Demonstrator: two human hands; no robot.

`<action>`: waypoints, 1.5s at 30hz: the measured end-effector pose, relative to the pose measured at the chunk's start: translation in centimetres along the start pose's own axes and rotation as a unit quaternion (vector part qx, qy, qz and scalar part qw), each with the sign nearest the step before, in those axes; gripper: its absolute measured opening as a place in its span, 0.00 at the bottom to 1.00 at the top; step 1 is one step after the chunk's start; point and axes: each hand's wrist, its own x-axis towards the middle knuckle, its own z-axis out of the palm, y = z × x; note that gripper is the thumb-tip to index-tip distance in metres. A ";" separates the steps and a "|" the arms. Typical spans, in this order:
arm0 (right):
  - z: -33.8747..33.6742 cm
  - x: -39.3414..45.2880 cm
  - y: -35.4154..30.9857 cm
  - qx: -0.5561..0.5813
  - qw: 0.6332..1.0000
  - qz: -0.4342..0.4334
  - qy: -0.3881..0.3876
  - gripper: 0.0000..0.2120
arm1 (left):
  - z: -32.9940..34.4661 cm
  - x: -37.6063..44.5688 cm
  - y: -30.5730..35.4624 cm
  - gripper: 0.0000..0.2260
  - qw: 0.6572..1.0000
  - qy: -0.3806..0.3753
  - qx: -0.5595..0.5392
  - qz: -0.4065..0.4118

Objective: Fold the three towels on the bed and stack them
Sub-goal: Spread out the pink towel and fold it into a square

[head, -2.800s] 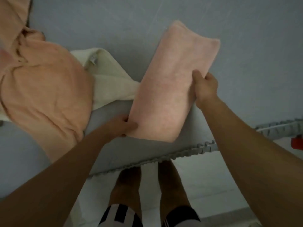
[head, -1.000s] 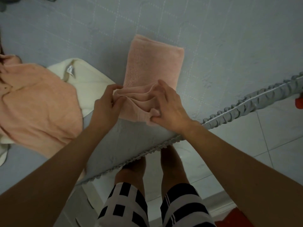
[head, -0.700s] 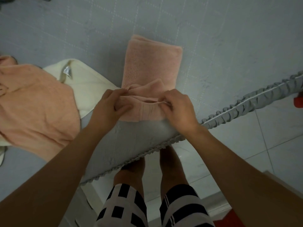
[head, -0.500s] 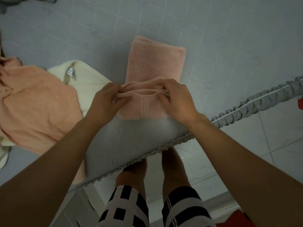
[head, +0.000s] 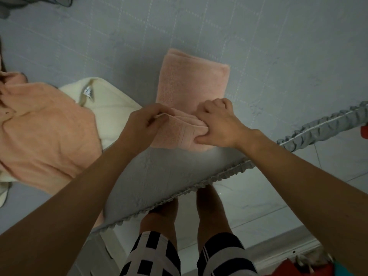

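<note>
A pink towel, folded into a long strip, lies on the grey bed near its front edge. My left hand pinches the near end's left corner. My right hand grips the right corner, thumb under the fold. The near end is raised and doubled back over the strip. To the left an orange towel lies crumpled and unfolded. It covers part of a cream towel, which shows a small label.
The bed's ruffled grey edge runs diagonally from lower left to right. Below it are white floor tiles and my legs in checked shorts. A red object sits at the right border. Dark cloth lies at the top left.
Earlier both hands held the long strip at its sides. They then took the near end by its corners, lifted it and carried it back over the strip.
</note>
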 end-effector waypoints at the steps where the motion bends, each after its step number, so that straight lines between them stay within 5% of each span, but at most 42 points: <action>1: -0.3 0.0 0.2 0.015 1.000 0.008 0.018 0.31 | 0.1 0.4 0.2 0.08 1.000 0.001 0.000 -0.001; 5: -1.3 -0.5 0.8 0.253 0.963 0.096 0.000 0.22 | 1.1 2.6 0.8 0.10 0.997 0.056 -0.014 -0.051; 9: -0.3 -1.6 1.1 0.437 0.827 0.290 0.204 0.26 | 2.2 4.8 1.4 0.18 0.971 0.158 -0.117 -0.139; 13: 1.7 -1.4 0.6 0.535 0.618 0.472 0.329 0.26 | 2.8 4.4 0.1 0.32 0.963 0.002 -0.156 -0.219; 16: 2.8 -1.3 -0.4 0.568 0.567 0.483 0.351 0.22 | 2.5 3.1 -1.2 0.35 0.974 -0.133 -0.070 -0.169; 18: 3.0 -1.7 -1.1 0.593 0.566 0.462 0.337 0.22 | 2.5 2.7 -1.6 0.31 0.977 -0.135 -0.013 -0.165; 22: 2.9 -3.2 -2.3 0.649 0.586 0.414 0.252 0.27 | 3.2 2.0 -0.9 0.16 0.984 0.033 -0.036 -0.171; 27: 2.5 -4.3 -2.0 0.610 0.682 0.364 0.175 0.16 | 4.7 0.3 0.1 0.15 0.956 0.129 -0.127 -0.230; 30: 1.9 -3.9 -0.4 0.551 0.746 0.337 0.160 0.15 | 5.1 -1.5 -0.4 0.27 0.930 0.066 -0.224 -0.284; 34: 1.7 -2.8 0.8 0.492 0.811 0.296 0.112 0.17 | 6.7 -3.4 -1.1 0.46 0.954 -0.084 -0.153 -0.245; 38: 1.0 -1.4 0.8 0.486 0.817 0.261 0.168 0.14 | 7.2 -2.8 -0.9 0.29 0.965 0.081 -0.114 -0.220; 42: 0.3 0.9 0.8 0.460 0.837 0.214 0.208 0.16 | 7.6 -1.9 -0.6 0.13 0.951 0.158 -0.103 -0.247; 45: 0.8 3.1 1.4 0.425 0.855 0.252 0.156 0.12 | 8.3 -2.2 -1.2 0.17 0.919 0.153 -0.201 -0.304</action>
